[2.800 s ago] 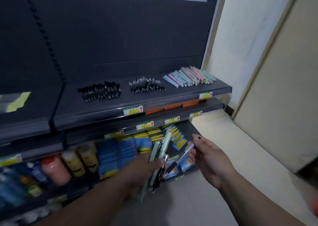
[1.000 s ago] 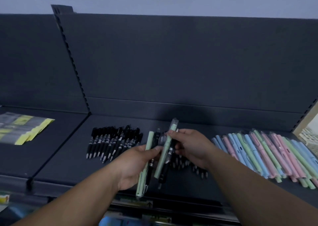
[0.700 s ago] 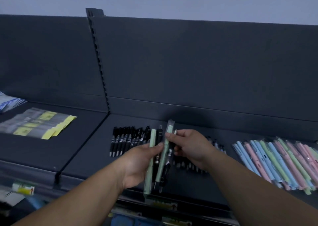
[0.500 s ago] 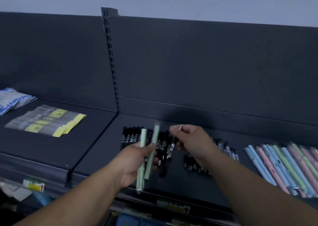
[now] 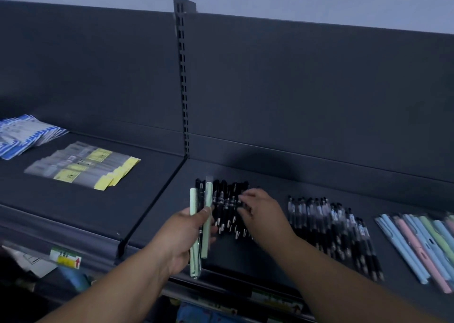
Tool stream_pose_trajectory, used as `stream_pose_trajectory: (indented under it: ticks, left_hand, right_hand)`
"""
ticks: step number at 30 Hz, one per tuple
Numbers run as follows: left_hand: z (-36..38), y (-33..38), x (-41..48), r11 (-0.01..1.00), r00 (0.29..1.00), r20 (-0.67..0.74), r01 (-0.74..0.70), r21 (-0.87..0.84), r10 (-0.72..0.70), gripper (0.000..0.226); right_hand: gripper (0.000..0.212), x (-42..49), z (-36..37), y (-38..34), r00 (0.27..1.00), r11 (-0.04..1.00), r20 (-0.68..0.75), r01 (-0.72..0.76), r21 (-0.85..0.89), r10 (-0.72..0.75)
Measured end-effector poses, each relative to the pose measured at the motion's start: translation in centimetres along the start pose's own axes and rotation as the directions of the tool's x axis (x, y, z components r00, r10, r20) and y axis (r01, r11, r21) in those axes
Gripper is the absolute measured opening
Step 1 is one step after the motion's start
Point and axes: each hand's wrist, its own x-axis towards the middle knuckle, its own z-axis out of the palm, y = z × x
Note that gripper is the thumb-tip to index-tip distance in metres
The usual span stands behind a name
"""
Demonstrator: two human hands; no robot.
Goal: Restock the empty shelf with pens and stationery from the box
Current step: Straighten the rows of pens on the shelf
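Note:
My left hand [image 5: 181, 236] grips two pale green wrapped pens [image 5: 208, 200] upright, with a dark pen between them, just above the front of the dark shelf [image 5: 270, 261]. My right hand [image 5: 262, 212] reaches over a row of black pens [image 5: 224, 200] lying on the shelf. Its fingertips and thumb pinch a black pen at the right end of that row. A second group of black pens with clear barrels [image 5: 331, 219] lies further right. Pastel blue, pink and green pens [image 5: 417, 239] lie at the far right.
On the left shelf section lie yellow-labelled clear packets [image 5: 83, 165] and blue-and-white packets [image 5: 24, 133]. A slotted upright [image 5: 183, 77] divides the two sections. A yellow price label [image 5: 65, 258] sits on the front rail. Lower shelves show faintly below.
My right hand has drawn a black pen out of the bundle in my left hand and lowered it onto the row of black pens. The view has swung left.

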Motion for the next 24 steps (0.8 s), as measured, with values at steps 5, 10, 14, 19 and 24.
stream_pose_trajectory:
  ticks: [5, 10, 14, 19, 24]
  left_hand:
    - [-0.7, 0.2, 0.0, 0.999, 0.994, 0.097, 0.049, 0.007, -0.049, 0.021]
    - [-0.4, 0.3, -0.1, 0.994, 0.972, 0.224, 0.055, 0.091, -0.074, 0.019]
    - [0.0, 0.6, 0.0, 0.983, 0.943, 0.324, 0.007, 0.183, -0.067, 0.018]
    - [0.3, 1.4, 0.5, 0.971, 0.929, 0.369, -0.049, 0.233, -0.041, 0.017]
    - [-0.8, 1.1, 1.1, 0.913, 0.952, 0.304, -0.105, 0.394, -0.022, 0.013]
  right_hand:
    - [0.043, -0.5, 1.0, -0.2, 0.995, 0.999, 0.094, 0.013, 0.036, -0.016]
    - [0.020, 0.7, -0.6, -1.7, 0.974, 0.899, -0.125, -0.121, 0.420, 0.189]
    - [0.029, 1.7, -2.1, -2.8, 0.894, 0.523, 0.317, -0.443, 0.728, 0.317]
    - [0.006, 2.4, -2.6, -2.7, 0.871, 0.395, 0.351, -0.473, 0.788, 0.344]
    - [0.011, 4.6, -3.7, -1.7, 0.818, 0.270, 0.104, -0.303, 0.914, 0.566]
